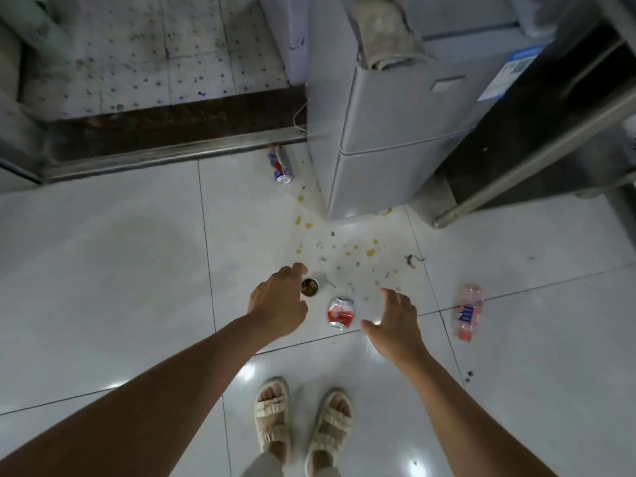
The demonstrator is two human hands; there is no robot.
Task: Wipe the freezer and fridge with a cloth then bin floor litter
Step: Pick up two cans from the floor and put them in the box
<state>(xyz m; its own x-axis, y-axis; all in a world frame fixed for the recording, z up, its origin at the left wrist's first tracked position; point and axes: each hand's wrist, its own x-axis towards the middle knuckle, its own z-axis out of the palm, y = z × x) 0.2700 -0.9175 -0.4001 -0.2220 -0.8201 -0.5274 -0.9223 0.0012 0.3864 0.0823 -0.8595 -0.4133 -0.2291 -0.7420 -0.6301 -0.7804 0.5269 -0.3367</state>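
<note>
Litter lies on the white tiled floor below me. A crushed red can (340,312) sits between my hands. A small round open tin (309,287) stands just right of my left hand (278,301), whose fingers curl loosely and hold nothing. My right hand (395,321) is spread above the floor right of the crushed can, empty. A pink plastic bottle (468,313) lies further right. A blue and red can (280,164) lies by the door threshold. The grey fridge (389,132) stands ahead, with a pale cloth (385,32) draped on its top.
Yellow crumbs and dark scraps (344,249) are scattered in front of the fridge. A dark cabinet with a metal rail (537,132) stands to the right. A raised dark threshold (165,132) crosses the left. My sandalled feet (303,425) are below.
</note>
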